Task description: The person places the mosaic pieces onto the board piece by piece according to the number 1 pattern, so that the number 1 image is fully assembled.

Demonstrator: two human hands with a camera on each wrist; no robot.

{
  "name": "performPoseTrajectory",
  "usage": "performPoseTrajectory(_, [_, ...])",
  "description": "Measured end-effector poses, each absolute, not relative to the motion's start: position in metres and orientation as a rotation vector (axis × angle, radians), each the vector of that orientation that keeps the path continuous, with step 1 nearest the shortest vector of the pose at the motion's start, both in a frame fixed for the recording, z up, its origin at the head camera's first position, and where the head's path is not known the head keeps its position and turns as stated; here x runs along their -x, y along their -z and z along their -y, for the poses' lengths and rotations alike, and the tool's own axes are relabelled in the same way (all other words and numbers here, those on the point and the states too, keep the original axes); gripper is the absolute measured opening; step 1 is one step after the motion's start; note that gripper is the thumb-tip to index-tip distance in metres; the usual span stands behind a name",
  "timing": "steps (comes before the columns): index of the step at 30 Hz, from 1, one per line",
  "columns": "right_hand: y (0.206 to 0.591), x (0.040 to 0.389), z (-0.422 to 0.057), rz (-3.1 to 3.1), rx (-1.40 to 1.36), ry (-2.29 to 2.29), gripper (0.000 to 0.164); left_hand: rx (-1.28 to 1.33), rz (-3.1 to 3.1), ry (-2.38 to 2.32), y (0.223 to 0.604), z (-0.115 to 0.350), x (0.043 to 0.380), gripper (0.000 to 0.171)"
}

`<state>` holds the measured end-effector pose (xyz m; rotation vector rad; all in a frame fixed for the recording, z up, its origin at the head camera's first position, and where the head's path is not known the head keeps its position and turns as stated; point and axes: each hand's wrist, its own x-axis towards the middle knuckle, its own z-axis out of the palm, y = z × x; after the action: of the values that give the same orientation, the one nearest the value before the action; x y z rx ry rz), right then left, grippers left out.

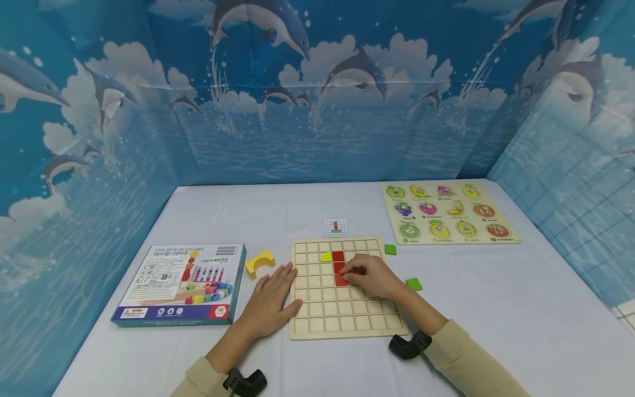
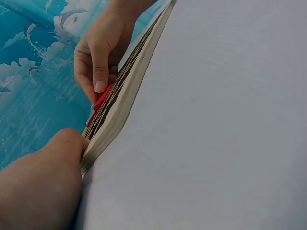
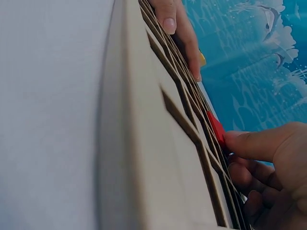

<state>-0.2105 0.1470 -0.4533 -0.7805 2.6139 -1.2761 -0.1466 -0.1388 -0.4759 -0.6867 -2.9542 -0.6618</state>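
Note:
A wooden grid board point(image 1: 317, 309) lies on the table, with a yellow piece with a curved edge point(image 1: 326, 257) and a column of red square tiles point(image 1: 338, 256) in its cells. My right hand point(image 1: 369, 274) is over the board's middle and pinches the lowest red tile point(image 3: 216, 128) between thumb and fingers, at the column's lower end. My left hand point(image 1: 270, 300) rests flat, fingers straight, at the board's left edge, its fingertips and thumb touching the rim. Behind the board lies a small pattern card point(image 1: 336, 227) showing a coloured figure on a grid.
Two green square tiles, one farther back point(image 1: 390, 250) and one nearer point(image 1: 414, 284), lie right of the board. A yellow arch block point(image 1: 260, 263) and a bead-set box point(image 1: 181, 284) are at left. A fruit puzzle board point(image 1: 448, 214) lies at the back right.

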Motion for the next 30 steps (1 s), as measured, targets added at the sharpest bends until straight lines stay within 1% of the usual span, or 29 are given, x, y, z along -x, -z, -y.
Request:
performPoseTrajectory(10, [0.4560,0.2099,-0.1462,-2.634,0.806,1.273,0.007,0.687,2.944,0.659,0.4787,0.1392,0.1473,0.070])
performPoseTrajectory(30, [0.4547,0.2090,-0.1449,-2.638,0.729,1.261,0.004,0.699,2.935,0.666,0.4784,0.1400,0.1466,0.071])
